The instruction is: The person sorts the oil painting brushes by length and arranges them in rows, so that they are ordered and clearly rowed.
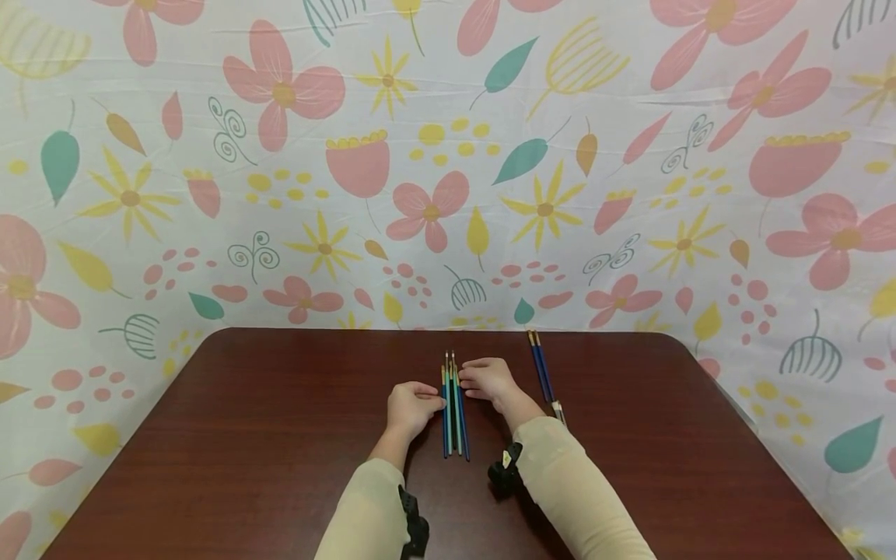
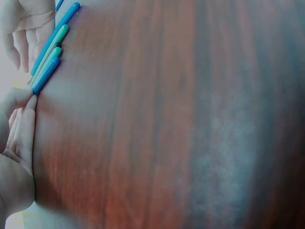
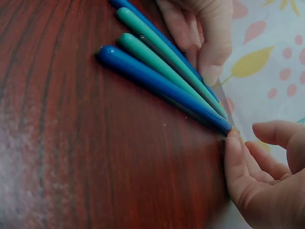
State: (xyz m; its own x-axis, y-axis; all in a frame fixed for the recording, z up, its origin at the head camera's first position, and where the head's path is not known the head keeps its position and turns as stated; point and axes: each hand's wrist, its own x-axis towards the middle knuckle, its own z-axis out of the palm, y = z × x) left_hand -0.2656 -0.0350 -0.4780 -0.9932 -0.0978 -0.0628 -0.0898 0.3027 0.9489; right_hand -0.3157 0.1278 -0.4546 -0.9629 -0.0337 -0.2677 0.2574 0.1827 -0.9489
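Several slim paintbrushes [image 1: 451,412] with blue, teal and dark handles lie side by side on the brown table, bristles toward the far edge. My left hand [image 1: 409,408] is at their left side, thumb tip right at the outer blue handle [image 2: 46,75]. Opposite it, my right hand [image 1: 490,381] has its fingertips against the upper end of the rightmost blue brush [image 3: 162,86], with the thumb lifted apart. In the right wrist view the teal handles [image 3: 157,64] fan out toward their rounded ends, with a thin dark handle [image 3: 164,52] between them.
Two more blue brushes [image 1: 540,365] lie to the right near the table's [image 1: 280,435] far edge. Beside my right forearm, pale brush tips [image 1: 558,412] show, partly hidden by the sleeve. A flower-printed cloth [image 1: 434,295] hangs behind the table.
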